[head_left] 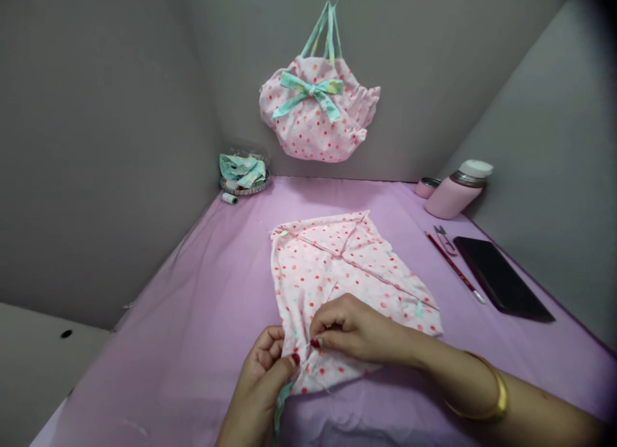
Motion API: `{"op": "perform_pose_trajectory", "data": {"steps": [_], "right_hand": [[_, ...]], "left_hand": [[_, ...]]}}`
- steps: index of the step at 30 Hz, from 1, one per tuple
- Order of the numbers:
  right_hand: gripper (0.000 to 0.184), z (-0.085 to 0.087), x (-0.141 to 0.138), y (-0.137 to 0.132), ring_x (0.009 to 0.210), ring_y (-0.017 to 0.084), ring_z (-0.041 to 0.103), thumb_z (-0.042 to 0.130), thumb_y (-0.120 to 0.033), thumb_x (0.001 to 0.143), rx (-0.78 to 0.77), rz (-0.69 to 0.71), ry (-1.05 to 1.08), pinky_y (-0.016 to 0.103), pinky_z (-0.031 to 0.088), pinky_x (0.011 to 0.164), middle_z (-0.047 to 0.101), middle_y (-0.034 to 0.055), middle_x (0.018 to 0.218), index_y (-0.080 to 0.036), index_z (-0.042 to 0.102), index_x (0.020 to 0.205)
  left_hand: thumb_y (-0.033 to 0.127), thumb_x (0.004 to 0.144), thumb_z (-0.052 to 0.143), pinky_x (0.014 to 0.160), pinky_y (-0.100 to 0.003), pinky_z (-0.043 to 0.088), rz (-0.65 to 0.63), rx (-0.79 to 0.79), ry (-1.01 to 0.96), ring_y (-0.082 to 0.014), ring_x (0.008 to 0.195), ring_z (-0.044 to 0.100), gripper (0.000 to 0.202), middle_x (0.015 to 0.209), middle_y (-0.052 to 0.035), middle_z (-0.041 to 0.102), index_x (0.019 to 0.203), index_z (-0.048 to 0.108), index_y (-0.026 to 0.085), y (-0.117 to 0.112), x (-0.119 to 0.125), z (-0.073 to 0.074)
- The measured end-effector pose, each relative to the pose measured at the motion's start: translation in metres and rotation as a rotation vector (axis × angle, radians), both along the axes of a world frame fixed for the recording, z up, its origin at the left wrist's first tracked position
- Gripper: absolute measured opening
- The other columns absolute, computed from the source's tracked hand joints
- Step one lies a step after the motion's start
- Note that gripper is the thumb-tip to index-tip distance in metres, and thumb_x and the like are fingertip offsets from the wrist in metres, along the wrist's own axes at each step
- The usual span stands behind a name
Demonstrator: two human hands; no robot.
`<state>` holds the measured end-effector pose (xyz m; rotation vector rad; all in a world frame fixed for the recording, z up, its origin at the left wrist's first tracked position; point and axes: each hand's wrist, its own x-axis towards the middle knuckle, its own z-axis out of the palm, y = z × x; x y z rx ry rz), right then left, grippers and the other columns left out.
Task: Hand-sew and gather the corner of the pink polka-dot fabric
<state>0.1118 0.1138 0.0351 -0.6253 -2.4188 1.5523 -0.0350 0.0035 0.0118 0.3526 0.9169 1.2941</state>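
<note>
A pink cloth piece with red dots lies on the table, its seams and folded edges showing. My left hand pinches its near left edge between thumb and fingers. A green fabric strip hangs from the cloth beside that thumb. Just to the right, my right hand is closed in a pinch over the cloth, close to the left thumb. A thin pale line, like thread, shows by its fingertips; what they grip is too small to make out. A gold bangle circles my right wrist.
A dotted pink cloth item with a green bow hangs at the back. On the lilac tablecloth are a basket with green fabric, a thread spool, a pink bottle, thread snips, a pencil and a black phone.
</note>
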Motion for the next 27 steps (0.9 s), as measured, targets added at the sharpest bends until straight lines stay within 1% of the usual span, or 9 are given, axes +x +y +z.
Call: {"op": "perform_pose_trajectory", "data": {"steps": [3,7,13,17,19,21,23,25,27], "right_hand": [[0.017,-0.001,0.0,0.005,0.058,0.01,0.049,0.049,-0.014,0.079,0.044,-0.109,0.028,0.019,0.037,0.055,0.056,-0.0016,0.062,-0.016,0.064,0.073],[0.018,-0.004,0.001,0.012,0.057,0.011,0.047,0.046,-0.007,0.072,0.179,-0.284,0.016,0.02,0.035,0.054,0.055,-0.0016,0.061,-0.017,0.061,0.066],[0.017,-0.011,0.009,0.029,0.054,0.011,0.047,0.046,-0.011,0.073,0.379,-0.474,-0.078,0.022,0.032,0.053,0.052,-0.0026,0.056,-0.018,0.058,0.065],[0.016,-0.02,0.017,0.041,0.053,0.012,0.046,0.047,-0.013,0.074,0.473,-0.542,-0.151,0.023,0.031,0.053,0.051,-0.0028,0.055,-0.019,0.055,0.061],[0.015,-0.021,0.019,0.039,0.054,0.013,0.047,0.047,-0.014,0.076,0.482,-0.562,-0.164,0.024,0.031,0.054,0.053,-0.0019,0.058,-0.019,0.056,0.065],[0.012,-0.018,0.018,0.03,0.057,0.014,0.05,0.047,-0.016,0.078,0.518,-0.6,-0.148,0.025,0.033,0.056,0.057,-0.0005,0.064,-0.02,0.058,0.077],[0.012,-0.011,0.015,0.011,0.061,0.014,0.052,0.046,-0.017,0.082,0.564,-0.581,-0.085,0.025,0.035,0.058,0.059,0.0011,0.069,-0.02,0.057,0.086],[0.013,-0.004,0.011,-0.013,0.062,0.014,0.055,0.046,-0.021,0.085,0.582,-0.435,-0.018,0.024,0.036,0.059,0.061,0.0018,0.069,-0.019,0.057,0.08],[0.015,-0.001,0.007,-0.037,0.062,0.014,0.056,0.05,-0.029,0.085,0.597,-0.266,-0.012,0.023,0.036,0.057,0.062,0.0025,0.068,-0.019,0.057,0.078]], "left_hand": [[0.005,0.069,0.055,0.068,-0.024,0.046,0.007,-0.004,0.007,-0.0152,0.075,0.063,0.018,0.085,-0.0032,0.067,0.082,0.054,0.018,0.0,0.001,0.003],[0.005,0.067,0.056,0.069,-0.025,0.046,0.021,-0.035,0.009,-0.0157,0.074,0.063,0.02,0.084,-0.0031,0.067,0.082,0.054,0.018,0.001,0.001,0.005],[0.003,0.067,0.055,0.068,-0.025,0.047,0.024,-0.03,-0.022,-0.0159,0.075,0.063,0.02,0.086,-0.0042,0.067,0.08,0.052,0.018,0.001,0.0,0.004],[0.003,0.066,0.055,0.068,-0.025,0.047,0.049,-0.043,-0.025,-0.0161,0.075,0.064,0.019,0.085,-0.0046,0.066,0.078,0.052,0.017,0.002,0.001,0.007],[0.003,0.066,0.055,0.068,-0.025,0.047,0.048,-0.042,-0.021,-0.0161,0.075,0.063,0.019,0.085,-0.0048,0.067,0.079,0.052,0.017,0.001,0.002,0.007],[0.003,0.068,0.055,0.068,-0.025,0.047,0.037,-0.031,-0.027,-0.0159,0.075,0.063,0.019,0.085,-0.0047,0.067,0.08,0.053,0.017,0.001,0.002,0.006],[0.004,0.07,0.054,0.068,-0.025,0.046,0.03,-0.021,-0.038,-0.0155,0.075,0.063,0.019,0.085,-0.0044,0.066,0.083,0.052,0.017,0.0,0.001,0.005],[0.004,0.071,0.054,0.067,-0.024,0.046,0.026,-0.014,-0.04,-0.0152,0.075,0.063,0.02,0.085,-0.0039,0.066,0.084,0.052,0.018,0.0,0.001,0.004],[0.004,0.071,0.054,0.066,-0.023,0.045,0.026,0.0,-0.024,-0.0151,0.076,0.063,0.02,0.084,-0.0036,0.067,0.086,0.052,0.018,0.001,0.001,0.002]]}}
